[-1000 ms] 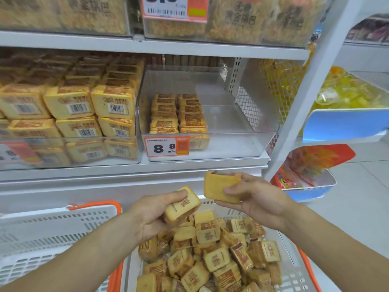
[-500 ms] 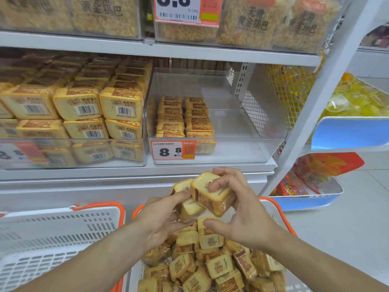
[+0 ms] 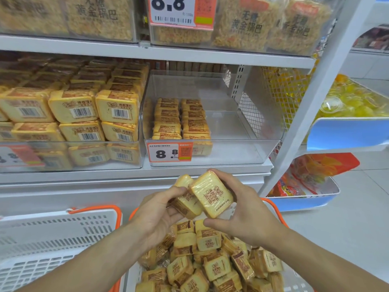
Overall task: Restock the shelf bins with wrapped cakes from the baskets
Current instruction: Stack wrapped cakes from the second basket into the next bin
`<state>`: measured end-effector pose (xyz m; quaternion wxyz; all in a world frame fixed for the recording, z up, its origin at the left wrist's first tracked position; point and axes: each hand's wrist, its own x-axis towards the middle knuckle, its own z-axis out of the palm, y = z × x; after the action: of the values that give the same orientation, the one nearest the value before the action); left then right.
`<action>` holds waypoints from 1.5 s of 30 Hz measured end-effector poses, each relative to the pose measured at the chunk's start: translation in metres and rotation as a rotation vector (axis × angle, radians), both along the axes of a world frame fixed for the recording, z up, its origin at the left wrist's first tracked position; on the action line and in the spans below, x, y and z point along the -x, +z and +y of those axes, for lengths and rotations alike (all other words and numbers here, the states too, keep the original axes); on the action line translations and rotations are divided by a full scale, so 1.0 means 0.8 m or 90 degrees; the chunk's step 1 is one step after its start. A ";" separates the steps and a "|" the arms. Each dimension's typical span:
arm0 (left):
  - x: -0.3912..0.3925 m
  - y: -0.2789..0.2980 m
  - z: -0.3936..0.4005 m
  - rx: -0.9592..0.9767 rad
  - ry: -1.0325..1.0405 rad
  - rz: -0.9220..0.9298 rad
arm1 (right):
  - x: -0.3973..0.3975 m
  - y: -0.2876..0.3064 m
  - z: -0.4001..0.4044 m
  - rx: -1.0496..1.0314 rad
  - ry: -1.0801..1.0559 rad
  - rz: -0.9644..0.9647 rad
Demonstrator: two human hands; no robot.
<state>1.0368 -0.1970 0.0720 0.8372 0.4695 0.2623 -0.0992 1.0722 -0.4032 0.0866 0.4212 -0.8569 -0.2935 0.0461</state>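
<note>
Fingers of both hands curl round wrapped cakes, held together above the basket. Left hand [image 3: 160, 209] grips the left cake [image 3: 185, 199], thumb across its top face, fingers underneath. Right hand [image 3: 244, 209] holds the right cake [image 3: 211, 196], thumb under its near edge, fingertips over its far edge.

Change: a second ago the hands were apart, one cake each, and lower over the basket [image 3: 275, 209]. Half a second ago they had closed up. Now the two cakes touch, the right one overlapping the left, both tilted face-up toward the camera, and the pair sits higher, nearer the shelf front.

Reading: cakes are being stacked into one pair for placing. Pick-up done; placing not yet done.

Target, by judgement: the right bin [image 3: 237, 148], which holds only two short rows at its left side, with bare floor to their right. The left bin [image 3: 73, 142] looks full. Pair hangs below the right bin's front lip, apart from it. The basket beneath has many cakes left.
</note>
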 end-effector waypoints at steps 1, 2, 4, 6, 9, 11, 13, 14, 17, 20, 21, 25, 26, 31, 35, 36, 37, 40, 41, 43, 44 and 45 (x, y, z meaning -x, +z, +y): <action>0.001 -0.001 0.001 -0.003 -0.007 -0.005 | -0.002 -0.001 -0.001 0.007 -0.003 -0.007; 0.001 -0.002 0.002 -0.011 -0.012 -0.008 | -0.003 -0.001 -0.002 0.010 -0.004 -0.009; 0.002 -0.004 0.003 -0.031 -0.014 -0.008 | -0.005 -0.001 -0.005 0.011 -0.007 -0.004; 0.001 -0.006 0.002 -0.020 -0.010 -0.009 | -0.007 0.000 -0.007 0.009 -0.012 -0.012; 0.000 -0.006 0.000 0.015 -0.007 -0.017 | -0.013 0.001 -0.010 -0.015 -0.038 -0.045; -0.001 -0.008 0.001 0.045 -0.007 -0.018 | -0.018 0.004 -0.014 -0.034 -0.055 -0.054; -0.001 -0.009 0.001 0.065 -0.014 -0.019 | -0.022 0.008 -0.017 -0.072 -0.058 -0.041; 0.000 -0.008 0.001 0.067 -0.019 -0.020 | -0.023 0.010 -0.019 -0.103 -0.050 -0.027; 0.003 -0.002 -0.003 0.067 -0.034 -0.034 | -0.021 0.012 -0.017 -0.171 -0.025 0.030; 0.004 0.001 -0.007 0.084 -0.030 -0.053 | -0.014 0.009 -0.010 -0.122 -0.006 0.030; 0.005 0.002 -0.008 0.083 -0.032 -0.055 | -0.012 0.008 -0.008 -0.096 0.001 0.024; 0.009 0.004 -0.011 0.038 -0.092 -0.074 | -0.010 0.005 -0.005 -0.042 0.023 0.030; 0.010 0.004 -0.011 0.025 -0.095 -0.075 | -0.010 0.005 -0.005 -0.039 0.022 0.038; 0.009 0.001 -0.010 -0.025 -0.096 -0.104 | -0.010 0.008 -0.005 -0.055 0.066 0.131; 0.008 0.012 -0.007 -0.077 -0.150 -0.192 | -0.009 0.014 0.001 -0.139 0.058 0.299; 0.008 0.016 -0.009 -0.108 -0.155 -0.217 | -0.010 0.016 0.002 -0.160 0.057 0.306; 0.009 0.022 -0.010 -0.158 -0.155 -0.248 | -0.010 0.018 0.002 -0.178 0.060 0.294; 0.010 0.034 -0.007 -0.421 -0.148 -0.368 | -0.007 0.025 0.008 -0.221 0.051 0.226; 0.009 0.039 -0.003 -0.522 -0.154 -0.396 | -0.005 0.027 0.012 -0.217 0.037 0.171; 0.007 0.047 0.008 -0.677 -0.184 -0.455 | -0.003 0.035 0.019 -0.192 0.014 0.020; 0.005 0.050 0.016 -0.747 -0.197 -0.496 | -0.005 0.041 0.021 -0.175 0.007 -0.069; 0.002 0.051 0.023 -0.822 -0.198 -0.541 | -0.010 0.049 0.021 -0.156 -0.004 -0.154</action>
<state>1.0352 -0.1783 0.1128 0.4042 0.8917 -0.1432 0.1446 1.0805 -0.3865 0.1258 0.4841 -0.7994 -0.3429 -0.0949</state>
